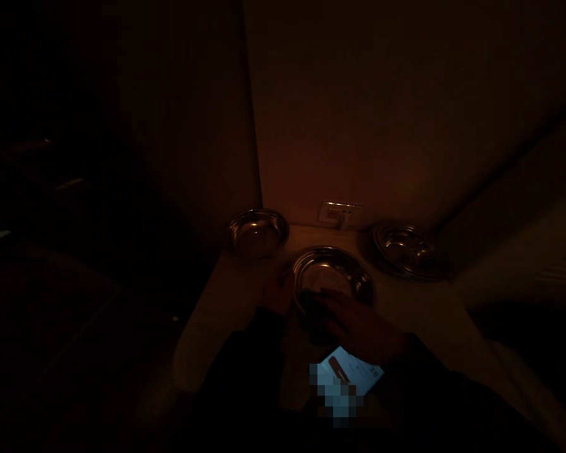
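In dim light a shiny round metal bowl [329, 258] rests on the small wooden table. My left hand [278, 293] is at the bowl's left rim, its fingers closed against the edge. Over the near side of the bowl reaches my right hand [358, 321], fingers bent onto a dark, crumpled piece that looks like a cloth [314, 308]. That dark piece lies partly inside the bowl and partly over its near rim. Below my right wrist a lit phone screen [351, 371] shows, part of it blurred out.
Another metal bowl [257, 233] stands at the table's back left corner. Several stacked metal dishes [405, 248] sit at the back right. A wall socket [340, 214] with a plug is just behind the tabletop [212, 327]. Wooden panels rise behind; the floor at left is very dark.
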Tool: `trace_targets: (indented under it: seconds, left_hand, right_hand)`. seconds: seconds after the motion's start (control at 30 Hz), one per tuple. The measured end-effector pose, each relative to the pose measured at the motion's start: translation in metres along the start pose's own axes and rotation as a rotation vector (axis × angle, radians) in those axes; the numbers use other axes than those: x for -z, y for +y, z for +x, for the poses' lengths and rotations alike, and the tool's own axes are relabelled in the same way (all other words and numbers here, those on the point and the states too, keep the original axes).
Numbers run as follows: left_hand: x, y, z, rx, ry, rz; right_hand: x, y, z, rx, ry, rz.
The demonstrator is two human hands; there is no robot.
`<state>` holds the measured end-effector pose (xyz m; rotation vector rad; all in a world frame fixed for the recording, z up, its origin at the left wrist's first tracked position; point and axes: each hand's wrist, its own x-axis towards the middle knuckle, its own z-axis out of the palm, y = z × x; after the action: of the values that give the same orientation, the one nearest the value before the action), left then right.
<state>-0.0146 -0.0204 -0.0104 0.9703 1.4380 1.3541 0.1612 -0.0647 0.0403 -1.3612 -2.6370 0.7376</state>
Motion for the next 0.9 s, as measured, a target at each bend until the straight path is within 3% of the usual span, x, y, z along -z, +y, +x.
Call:
trace_targets:
  seconds: [0.33,0.7,0.9]
  left_hand:
    - [-0.002,0.002,-0.001,0.015,0.074,0.052]
    - [-0.003,-0.004,-0.001,-0.008,0.099,0.028]
    - [-0.004,-0.009,-0.001,-0.033,0.114,0.082]
  right_hand:
    - [0.022,-0.012,-0.004,-0.008,-0.187,0.001]
    - [0.019,0.009,-0.022,0.075,-0.05,-0.068]
    - [0.005,-0.016,-0.008,0.074,-0.081,-0.133]
